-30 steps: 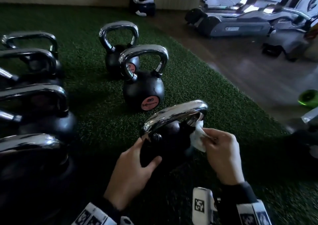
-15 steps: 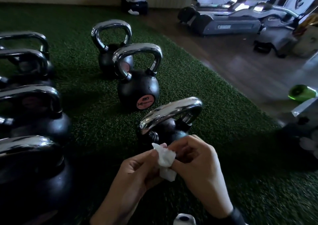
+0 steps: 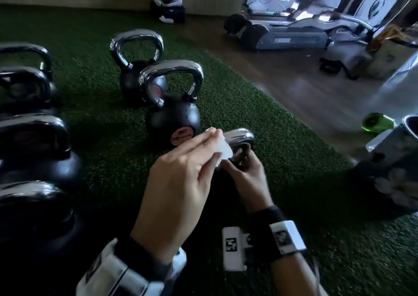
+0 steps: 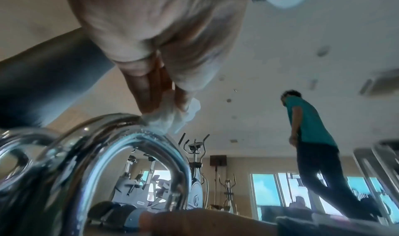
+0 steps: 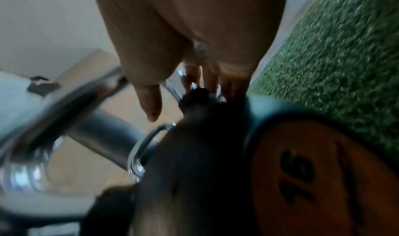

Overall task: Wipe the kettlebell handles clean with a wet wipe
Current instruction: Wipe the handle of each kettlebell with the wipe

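The nearest kettlebell has a chrome handle [image 3: 241,136] and a black body that my hands mostly hide in the head view. My left hand [image 3: 210,146] pinches a white wet wipe [image 3: 222,152] and presses it on the top left of that handle. In the left wrist view the wet wipe [image 4: 172,120] sits between thumb and fingers against the chrome handle [image 4: 129,137]. My right hand [image 3: 244,166] curls round the handle's right leg, just above the body. The right wrist view is blurred and shows the black body [image 5: 205,171] with an orange label [image 5: 313,171].
Two more kettlebells [image 3: 173,119] [image 3: 135,78] stand behind on the green turf [image 3: 260,126]. A row of larger kettlebells [image 3: 40,160] lines the left side. Exercise machines [image 3: 294,33] and a green object [image 3: 377,121] are on the wooden floor to the right. A person in a teal shirt [image 4: 311,134] stands beyond.
The wipe went from my right hand to my left. The left hand rose from the kettlebell's body onto the handle top; the right hand moved to grip the handle's right leg.
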Available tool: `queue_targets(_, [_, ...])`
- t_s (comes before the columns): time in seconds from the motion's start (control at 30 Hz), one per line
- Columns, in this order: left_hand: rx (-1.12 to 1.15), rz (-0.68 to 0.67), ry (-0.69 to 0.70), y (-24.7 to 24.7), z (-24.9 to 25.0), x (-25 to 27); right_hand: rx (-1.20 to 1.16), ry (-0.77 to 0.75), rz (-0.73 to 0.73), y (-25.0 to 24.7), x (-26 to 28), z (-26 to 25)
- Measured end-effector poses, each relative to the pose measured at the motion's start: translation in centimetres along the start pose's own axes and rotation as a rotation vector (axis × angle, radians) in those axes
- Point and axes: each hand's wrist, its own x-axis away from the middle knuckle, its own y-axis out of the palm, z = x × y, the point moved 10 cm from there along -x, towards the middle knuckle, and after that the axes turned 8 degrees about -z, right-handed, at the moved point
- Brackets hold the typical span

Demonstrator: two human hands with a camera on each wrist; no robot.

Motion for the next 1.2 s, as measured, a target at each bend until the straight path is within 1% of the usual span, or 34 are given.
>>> queue_targets(0.1, [-0.084, -0.076, 0.026, 2.4, 0.1, -2.1, 0.147, -0.009, 0.101, 0.4, -0.4, 1.0])
queue_targets(0.2, [-0.147, -0.114, 0.059, 3.4, 0.3, -2.2, 0.155, 0.007, 0.101, 0.1, -0.7, 1.7])
queue_targets(0.37, [-0.101, -0.046, 0.001, 0.6, -1.6, 0.1, 0.178, -0.024, 0.121, -0.2, -0.7, 1.9])
queue_targets(0.5, [-0.167, -0.049, 0.045, 1.3, -0.8, 1.5, 0.174, -0.023, 0.145, 0.0, -0.4, 1.7])
queue_targets(0.57, [-0.097, -0.008, 0.014, 0.9, -1.8, 1.9, 0.164, -0.018, 0.143, 0.0, -0.4, 1.7])
queue_targets(0.67, [0.029, 0.149, -0.099, -1.0, -4.4, 3.5, 0.156, -0.01, 0.131, 0.1, -0.3, 1.8])
queue_targets(0.7, [0.043, 0.185, -0.115, -1.2, -4.6, 4.2, 0.16, -0.008, 0.131, 0.1, -0.3, 1.8])
queue_targets(0.8, [0.021, 0.224, -0.085, -0.6, -4.0, 5.7, 0.159, -0.007, 0.129, 0.1, -0.5, 1.9])
queue_targets(0.83, [0.045, 0.236, -0.09, -0.3, -4.2, 5.9, 0.161, -0.01, 0.129, 0.1, -0.5, 1.9])
queue_targets(0.9, [0.157, 0.286, -0.134, 0.1, -5.8, 6.3, 0.154, -0.02, 0.133, 0.1, -0.4, 1.9])
queue_targets(1.0, [0.404, 0.372, -0.205, 1.2, -8.5, 7.7, 0.143, -0.02, 0.131, 0.1, -0.4, 2.0])
queue_targets(1.07, [0.46, 0.418, -0.235, 2.0, -9.4, 8.7, 0.135, -0.013, 0.13, 0.0, -0.3, 2.0])
queue_targets(1.2, [0.492, 0.443, -0.302, 3.7, -10.7, 10.2, 0.131, -0.011, 0.121, 0.1, -0.3, 1.6])
